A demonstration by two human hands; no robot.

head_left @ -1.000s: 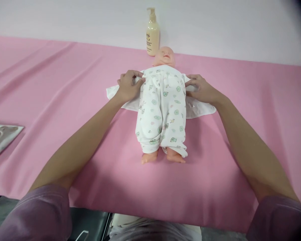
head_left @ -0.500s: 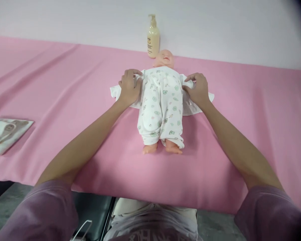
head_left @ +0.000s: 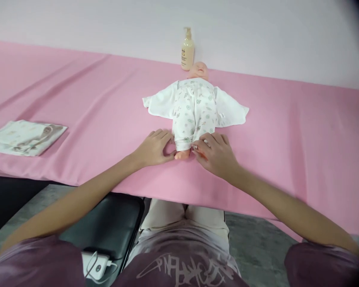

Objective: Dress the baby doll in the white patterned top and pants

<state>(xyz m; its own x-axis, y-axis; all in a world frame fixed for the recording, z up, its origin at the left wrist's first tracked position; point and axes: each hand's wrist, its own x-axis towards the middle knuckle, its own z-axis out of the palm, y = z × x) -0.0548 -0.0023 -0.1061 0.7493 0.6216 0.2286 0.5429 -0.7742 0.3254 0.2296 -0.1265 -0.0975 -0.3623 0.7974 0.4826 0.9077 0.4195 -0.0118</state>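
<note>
A baby doll lies on its back, head toward the wall. It wears patterned white baby trousers pulled up to the chest, over a white top whose sleeves spread out to both sides. My left hand is at the cuff on the left, thumb and fingers apart, the tips touching beside the bare foot. With its fingers bent round the other cuff, my right hand grips the trouser leg and mostly hides that foot.
A cream pump bottle stands by the wall behind the doll's head. A folded patterned cloth lies at the left on the pink table cover. Below the table edge, a white device with a cable rests on a black seat.
Both hands have moved from the sleeves down to the trouser cuffs. The sleeves now lie free and spread out. My view has shifted, showing more of the seat and cloth.
</note>
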